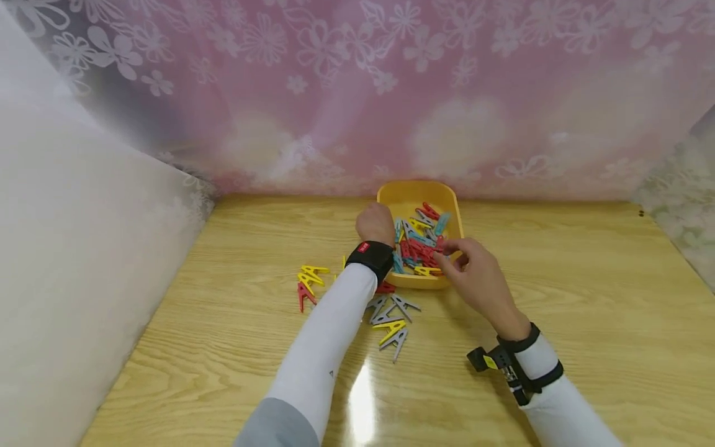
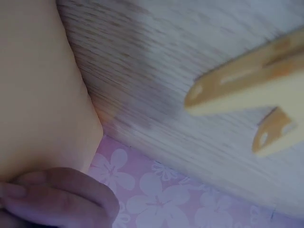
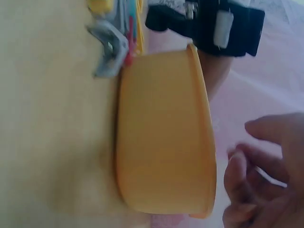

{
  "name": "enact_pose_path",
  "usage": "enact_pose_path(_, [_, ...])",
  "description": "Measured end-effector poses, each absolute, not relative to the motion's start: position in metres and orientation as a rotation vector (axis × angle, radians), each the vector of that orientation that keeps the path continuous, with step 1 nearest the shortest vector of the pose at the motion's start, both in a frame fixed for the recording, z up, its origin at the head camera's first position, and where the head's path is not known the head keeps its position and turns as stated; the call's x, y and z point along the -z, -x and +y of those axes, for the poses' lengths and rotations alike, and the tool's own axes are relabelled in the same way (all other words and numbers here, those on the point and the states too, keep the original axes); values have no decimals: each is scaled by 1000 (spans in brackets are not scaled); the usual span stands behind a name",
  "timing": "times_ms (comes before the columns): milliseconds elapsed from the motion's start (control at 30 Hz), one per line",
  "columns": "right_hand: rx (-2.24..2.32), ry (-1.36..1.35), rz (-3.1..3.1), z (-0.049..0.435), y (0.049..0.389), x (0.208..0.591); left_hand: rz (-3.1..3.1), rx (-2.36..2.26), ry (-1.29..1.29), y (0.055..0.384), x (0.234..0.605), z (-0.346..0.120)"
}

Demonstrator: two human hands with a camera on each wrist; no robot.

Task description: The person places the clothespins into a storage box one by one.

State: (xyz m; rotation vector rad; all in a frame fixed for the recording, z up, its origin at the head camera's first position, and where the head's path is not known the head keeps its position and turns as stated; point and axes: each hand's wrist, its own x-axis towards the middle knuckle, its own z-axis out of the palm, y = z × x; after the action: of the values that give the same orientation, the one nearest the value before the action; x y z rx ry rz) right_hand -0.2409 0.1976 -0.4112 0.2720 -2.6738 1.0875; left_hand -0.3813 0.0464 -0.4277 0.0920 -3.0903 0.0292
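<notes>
A yellow plastic basket (image 1: 424,282) stands against the back wall, holding a heap of red, blue, grey and yellow clothespins (image 1: 421,248). My left hand (image 1: 375,222) is at its left rim; in the left wrist view, curled fingers (image 2: 66,197) lie over the edge of the basket wall (image 2: 38,85). My right hand (image 1: 475,273) reaches over the right front rim, fingertips by the red clothespins. In the right wrist view the right hand (image 3: 261,166) has thumb and fingers apart beside the basket rim, with nothing seen between them.
Loose grey and yellow clothespins (image 1: 395,338) lie on the wooden table (image 1: 223,360) in front of the basket. More yellow clothespins (image 1: 310,274) and a red clothespin (image 1: 305,295) lie left of the left forearm, which hides part of the table. A pink flowered cloth (image 1: 313,124) hangs behind.
</notes>
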Motion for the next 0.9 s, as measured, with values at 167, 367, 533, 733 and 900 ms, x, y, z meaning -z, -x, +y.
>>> enact_pose_path(167, [-1071, -408, -2760, 193, 220, 415, -3138, 163, -89, 379, 419, 41])
enact_pose_path(367, [-857, -432, -2979, 181, 201, 412, -3203, 397, -63, 376, 417, 35])
enact_pose_path(533, [-745, -411, -3131, 169, 195, 419, -3240, 760, -65, 381, 417, 18])
enact_pose_path(733, [-687, -362, -3194, 163, 196, 431, -3063, 1309, 159, 389, 422, -1])
enact_pose_path(900, [-623, -360, -3197, 163, 198, 437, -2961, 1565, 266, 388, 424, -2])
